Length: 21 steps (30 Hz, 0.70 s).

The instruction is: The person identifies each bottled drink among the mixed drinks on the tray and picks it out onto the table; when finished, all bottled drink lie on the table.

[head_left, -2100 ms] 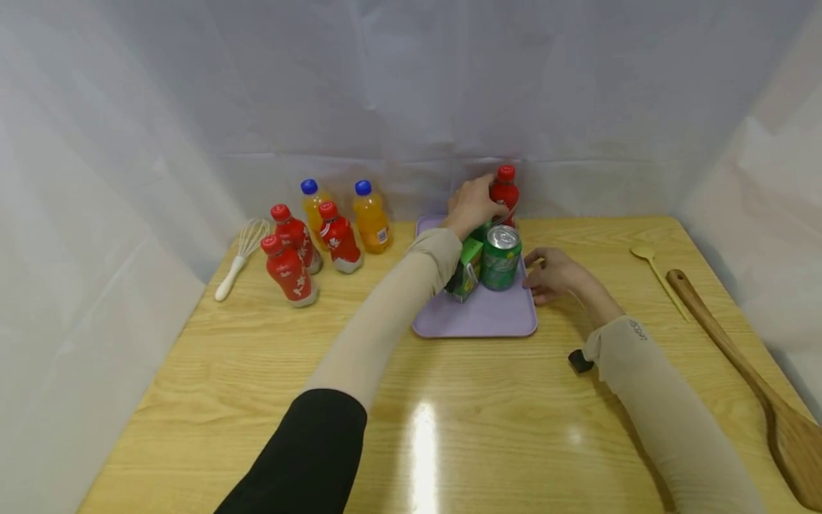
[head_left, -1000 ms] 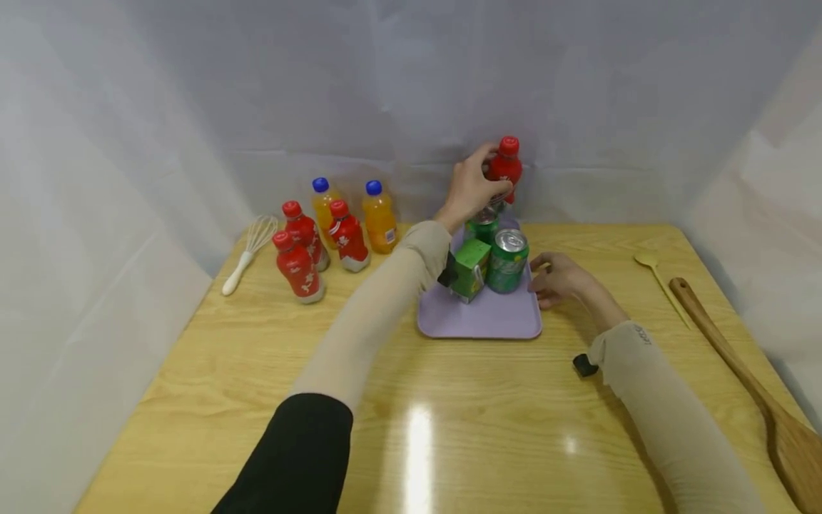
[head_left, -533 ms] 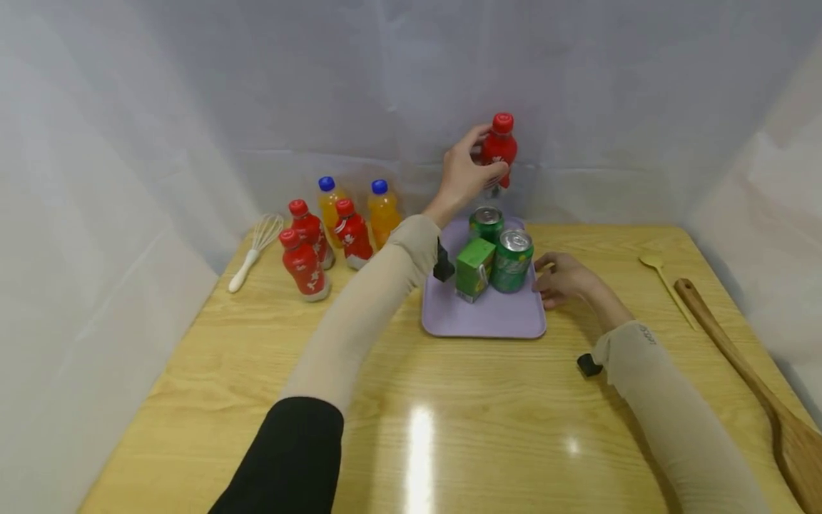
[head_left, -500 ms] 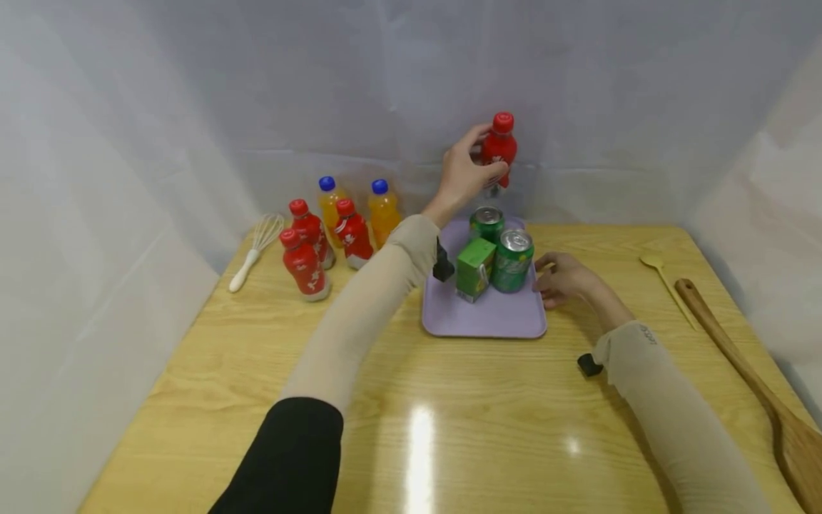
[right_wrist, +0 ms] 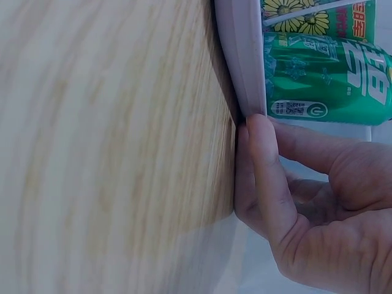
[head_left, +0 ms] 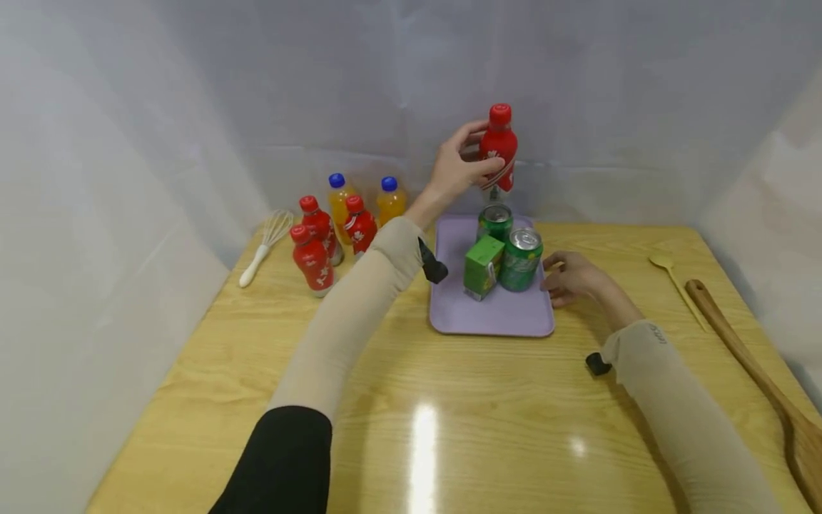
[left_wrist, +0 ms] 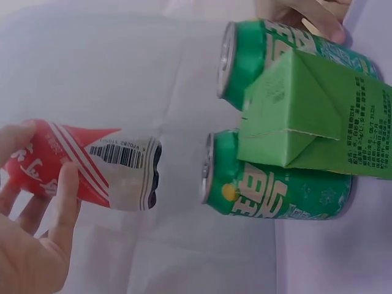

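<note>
My left hand grips a red bottle, holding it upright in the air above the back of a lilac tray. In the left wrist view, the bottle's pale base with a barcode hangs over the top of a green can. On the tray stand two green cans and a green drink carton, close together. My right hand holds the tray's right edge. In the right wrist view, its curled fingertips meet at the tray's rim, beside one can.
Several red bottles and two orange drink bottles with blue caps stand at the back left, partly behind my left arm. A whisk lies left of them. A yellow spoon and a long wooden paddle lie at the right.
My left hand has lifted the red bottle from the tray's back, up and slightly left, uncovering the rear can. My right hand stays at the tray's edge.
</note>
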{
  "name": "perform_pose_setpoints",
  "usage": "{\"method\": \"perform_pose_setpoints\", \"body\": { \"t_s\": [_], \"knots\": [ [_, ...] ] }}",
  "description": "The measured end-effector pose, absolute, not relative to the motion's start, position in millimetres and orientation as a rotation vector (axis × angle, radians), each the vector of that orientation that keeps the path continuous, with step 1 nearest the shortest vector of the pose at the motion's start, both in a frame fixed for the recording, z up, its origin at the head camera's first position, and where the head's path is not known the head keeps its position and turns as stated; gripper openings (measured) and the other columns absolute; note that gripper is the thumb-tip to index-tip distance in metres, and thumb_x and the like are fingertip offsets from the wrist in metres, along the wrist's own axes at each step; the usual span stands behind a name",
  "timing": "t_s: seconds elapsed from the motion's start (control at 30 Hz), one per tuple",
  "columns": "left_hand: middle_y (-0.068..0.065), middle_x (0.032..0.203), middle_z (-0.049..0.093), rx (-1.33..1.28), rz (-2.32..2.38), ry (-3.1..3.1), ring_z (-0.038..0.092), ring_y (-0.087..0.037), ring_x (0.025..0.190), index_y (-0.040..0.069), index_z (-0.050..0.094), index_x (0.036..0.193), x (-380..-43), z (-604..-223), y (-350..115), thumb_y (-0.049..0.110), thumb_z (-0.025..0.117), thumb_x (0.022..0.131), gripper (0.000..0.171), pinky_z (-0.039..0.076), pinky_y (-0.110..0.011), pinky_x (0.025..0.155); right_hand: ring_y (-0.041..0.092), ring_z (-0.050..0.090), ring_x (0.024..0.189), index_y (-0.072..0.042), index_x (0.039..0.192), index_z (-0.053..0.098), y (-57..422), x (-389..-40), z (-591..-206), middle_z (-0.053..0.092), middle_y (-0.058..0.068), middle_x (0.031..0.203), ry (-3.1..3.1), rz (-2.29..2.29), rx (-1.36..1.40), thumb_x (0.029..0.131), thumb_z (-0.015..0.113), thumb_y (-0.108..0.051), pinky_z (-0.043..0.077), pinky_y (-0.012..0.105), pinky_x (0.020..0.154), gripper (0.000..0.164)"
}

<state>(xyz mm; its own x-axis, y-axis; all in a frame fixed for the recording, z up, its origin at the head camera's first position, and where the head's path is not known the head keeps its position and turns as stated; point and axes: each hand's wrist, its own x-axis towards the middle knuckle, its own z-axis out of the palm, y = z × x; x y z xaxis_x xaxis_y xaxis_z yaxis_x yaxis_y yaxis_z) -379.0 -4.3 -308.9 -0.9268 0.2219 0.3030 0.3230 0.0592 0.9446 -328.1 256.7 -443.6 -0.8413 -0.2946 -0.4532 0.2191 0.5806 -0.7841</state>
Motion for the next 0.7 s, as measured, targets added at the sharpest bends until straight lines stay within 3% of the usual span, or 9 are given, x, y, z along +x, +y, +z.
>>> {"method": "perform_pose_setpoints", "body": {
  "t_s": [0.4, 0.7],
  "knots": [
    [-0.011, 0.14, 0.056, -0.795, -2.172, -2.208, 0.061, -0.023, 0.119, 0.013, 0.045, 0.144, -348, -293, -33, 0.005, 0.068, 0.088, 0.061, 0.06, -0.045, 0.082, 0.017, 0.064, 0.08, 0.005, 0.144, 0.029, 265, -332, -443, 0.049, 0.021, 0.111, 2.244, -1.213, -0.07, 0.093, 0.06, -0.006, 0.061, 0.032, 0.074, 0.061],
    [-0.011, 0.143, 0.054, -0.844, -2.138, -2.296, 0.058, -0.025, 0.124, 0.015, 0.043, 0.144, -340, -296, -60, 0.005, 0.066, 0.09, 0.06, 0.06, -0.044, 0.084, 0.017, 0.065, 0.08, 0.005, 0.144, 0.028, 269, -335, -444, 0.05, 0.02, 0.11, 2.244, -1.206, -0.089, 0.093, 0.06, -0.007, 0.061, 0.031, 0.074, 0.061]
  ]
}}
